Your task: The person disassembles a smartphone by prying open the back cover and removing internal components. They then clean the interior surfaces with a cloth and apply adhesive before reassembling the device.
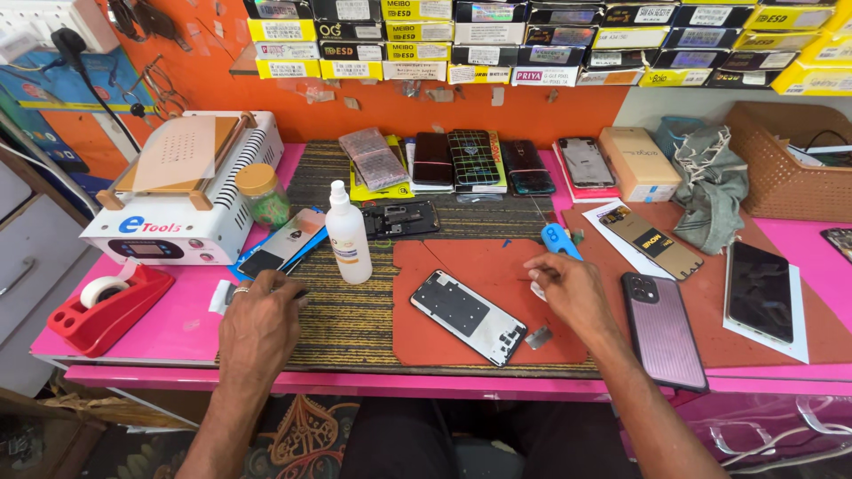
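Frame: centre, flat on red mat; thin, light, likely fragile; best gripped by long edges.
Right hand: loosely curled, apparently empty.
Left hand: palm down, grip unclear.

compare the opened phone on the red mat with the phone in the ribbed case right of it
The opened phone on the red mat shows bare inner frame with dark panels and lies diagonally; the phone in the ribbed purple-grey case is closed up, camera visible, lying nearly straight, overhanging the table edge. Both lie flat, untouched by the hands.
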